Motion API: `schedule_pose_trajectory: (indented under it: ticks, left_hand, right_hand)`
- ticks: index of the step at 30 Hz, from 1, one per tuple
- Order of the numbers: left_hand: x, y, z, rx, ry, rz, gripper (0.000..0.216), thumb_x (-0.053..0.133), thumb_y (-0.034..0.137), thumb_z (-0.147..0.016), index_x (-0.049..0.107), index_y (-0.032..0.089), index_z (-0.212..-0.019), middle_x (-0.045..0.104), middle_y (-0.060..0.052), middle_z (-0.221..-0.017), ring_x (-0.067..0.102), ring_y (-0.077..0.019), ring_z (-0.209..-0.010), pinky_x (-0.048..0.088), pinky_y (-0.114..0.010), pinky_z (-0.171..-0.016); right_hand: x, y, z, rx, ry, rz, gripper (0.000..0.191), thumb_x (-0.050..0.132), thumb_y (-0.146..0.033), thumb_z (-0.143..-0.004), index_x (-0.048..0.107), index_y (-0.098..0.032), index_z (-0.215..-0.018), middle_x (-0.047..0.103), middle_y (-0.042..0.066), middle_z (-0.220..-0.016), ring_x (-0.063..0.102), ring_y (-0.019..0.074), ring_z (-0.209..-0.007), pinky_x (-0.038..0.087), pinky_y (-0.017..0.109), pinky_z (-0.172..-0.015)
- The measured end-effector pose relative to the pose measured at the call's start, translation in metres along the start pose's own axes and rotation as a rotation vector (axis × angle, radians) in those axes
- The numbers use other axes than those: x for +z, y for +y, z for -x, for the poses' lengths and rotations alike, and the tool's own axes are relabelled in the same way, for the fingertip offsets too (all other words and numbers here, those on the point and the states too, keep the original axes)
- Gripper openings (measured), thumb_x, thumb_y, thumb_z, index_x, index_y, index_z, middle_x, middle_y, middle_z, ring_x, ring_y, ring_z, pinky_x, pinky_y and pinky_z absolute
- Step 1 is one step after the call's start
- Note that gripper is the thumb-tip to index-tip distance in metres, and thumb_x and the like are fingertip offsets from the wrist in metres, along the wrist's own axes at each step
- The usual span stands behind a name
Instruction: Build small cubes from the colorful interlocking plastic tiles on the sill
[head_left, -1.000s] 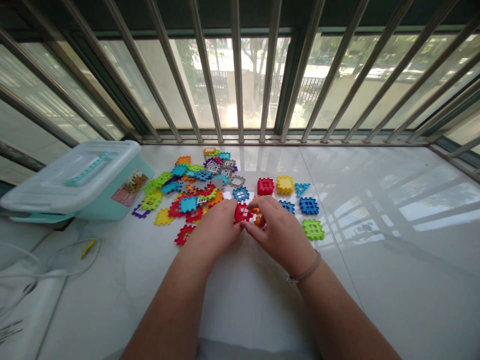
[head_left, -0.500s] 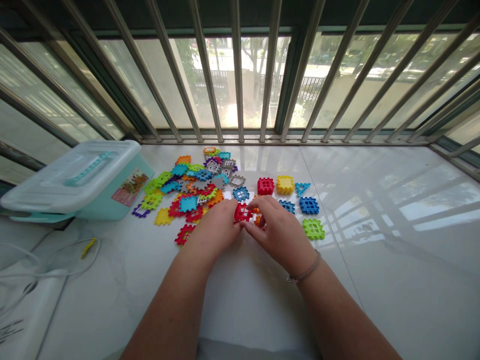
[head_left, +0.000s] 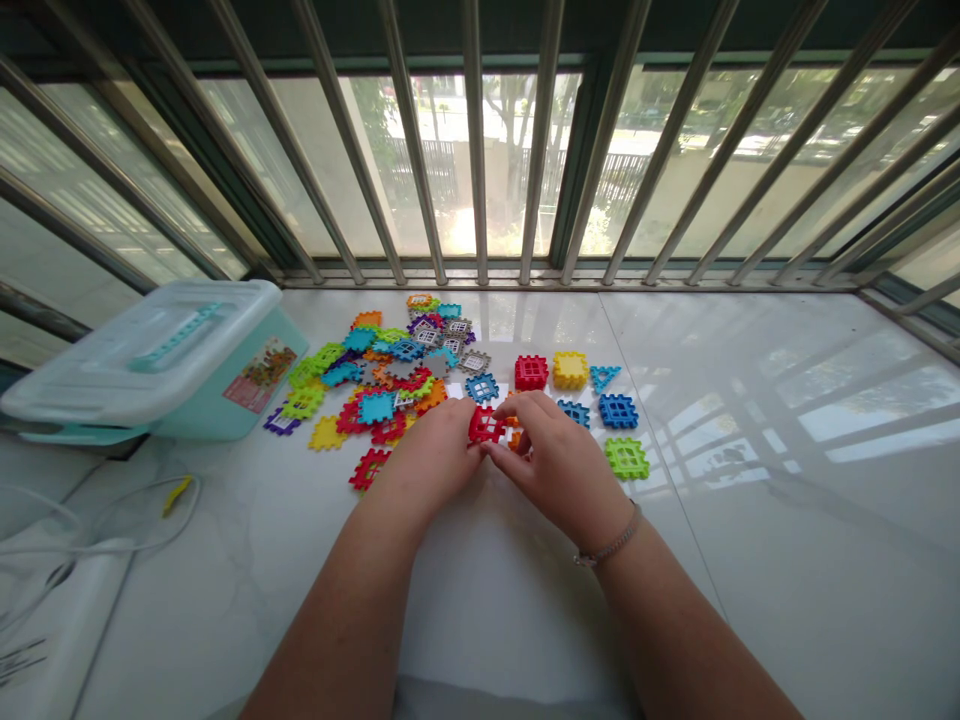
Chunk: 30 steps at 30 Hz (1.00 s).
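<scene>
A red interlocking building tile (head_left: 487, 426) with a window-like lattice is held between my two hands, just above the white floor. My left hand (head_left: 441, 448) grips its left side, and the fingertips are mostly hidden behind the hand. On its right side, the thumb and fingers of my right hand (head_left: 559, 455) pinch the tile. Orange pieces (head_left: 514, 438) show partly behind the right fingers. Beyond the hands stand a red cube (head_left: 531, 372) and a yellow stack of tiles (head_left: 571, 370). Blue tiles (head_left: 619, 411) and a green tile (head_left: 627, 458) lie to the right.
A heap of mixed coloured tiles (head_left: 405, 350) spreads left of centre. Beside it sits a lidded turquoise storage box (head_left: 270, 330). A blue triangle piece (head_left: 604, 377) lies at the right. White cable (head_left: 169, 545) curls at the left. Metal bars (head_left: 474, 150) line the window side.
</scene>
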<state>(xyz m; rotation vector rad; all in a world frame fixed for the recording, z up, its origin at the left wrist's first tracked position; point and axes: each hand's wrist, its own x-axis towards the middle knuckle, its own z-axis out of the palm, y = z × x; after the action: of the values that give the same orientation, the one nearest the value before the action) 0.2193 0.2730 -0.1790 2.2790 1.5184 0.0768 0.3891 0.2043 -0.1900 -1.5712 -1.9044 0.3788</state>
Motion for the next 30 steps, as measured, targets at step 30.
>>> schedule_pose_trajectory:
  ticks: [30]
  left_hand:
    - [-0.0025,-0.0068,-0.0009,-0.078,0.219,0.237,0.006,0.064,0.02,-0.092,0.063,0.025,-0.095,0.078,-0.002,-0.094,0.071,-0.0226,-0.086,0.043,-0.031,-0.071]
  right_hand:
    - [-0.001,0.0033,-0.0002,-0.063,0.122,-0.043,0.018,0.078,-0.025,-0.1,0.065,-0.025,-0.113,0.073,0.008,-0.126,0.074,0.0241,-0.103,0.059,0.037,-0.088]
